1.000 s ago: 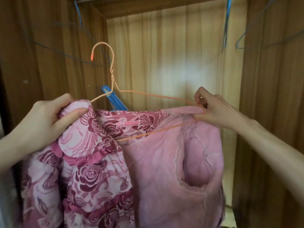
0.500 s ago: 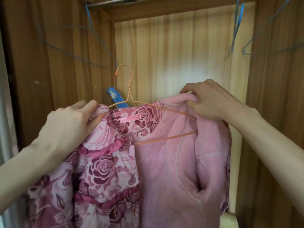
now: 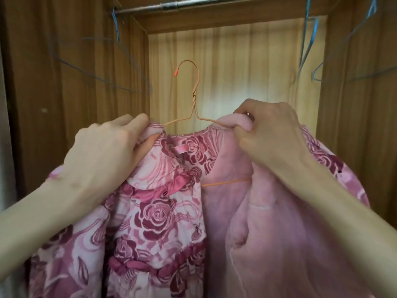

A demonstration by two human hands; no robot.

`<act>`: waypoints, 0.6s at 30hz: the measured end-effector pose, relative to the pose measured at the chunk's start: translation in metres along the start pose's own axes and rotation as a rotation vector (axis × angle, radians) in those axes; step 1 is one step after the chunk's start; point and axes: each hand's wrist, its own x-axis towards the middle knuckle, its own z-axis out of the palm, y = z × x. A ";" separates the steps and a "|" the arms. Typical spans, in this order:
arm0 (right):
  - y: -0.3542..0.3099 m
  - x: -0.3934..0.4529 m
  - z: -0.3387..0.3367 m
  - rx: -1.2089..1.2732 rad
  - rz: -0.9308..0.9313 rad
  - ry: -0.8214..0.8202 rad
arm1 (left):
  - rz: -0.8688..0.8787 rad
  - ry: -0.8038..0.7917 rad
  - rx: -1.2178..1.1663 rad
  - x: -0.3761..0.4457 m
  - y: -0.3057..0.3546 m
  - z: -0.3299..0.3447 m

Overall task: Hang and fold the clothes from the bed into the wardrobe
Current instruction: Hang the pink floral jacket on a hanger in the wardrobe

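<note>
A pink rose-patterned jacket (image 3: 154,216) with a plain pink fleece lining hangs on an orange wire hanger (image 3: 194,93), held up inside the open wardrobe. My left hand (image 3: 105,155) grips the jacket's left shoulder at the collar. My right hand (image 3: 270,138) grips the right shoulder, fingers curled round the folded collar edge and the hanger wire. The hanger's hook points left, well below the metal rail (image 3: 214,3). The hanger's lower bar shows across the open front.
Blue wire hangers hang from the rail at the left (image 3: 116,29) and at the right (image 3: 309,39). Wooden wardrobe walls (image 3: 64,82) close in on both sides, with a paler back panel behind the hanger.
Both hands have lifted the jacket and hanger higher toward the rail. My right hand has shifted its grip onto the collar edge at the shoulder. The rail has come into view.
</note>
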 end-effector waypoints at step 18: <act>0.023 -0.027 0.000 0.305 0.040 0.076 | -0.079 0.113 -0.095 -0.013 0.001 0.019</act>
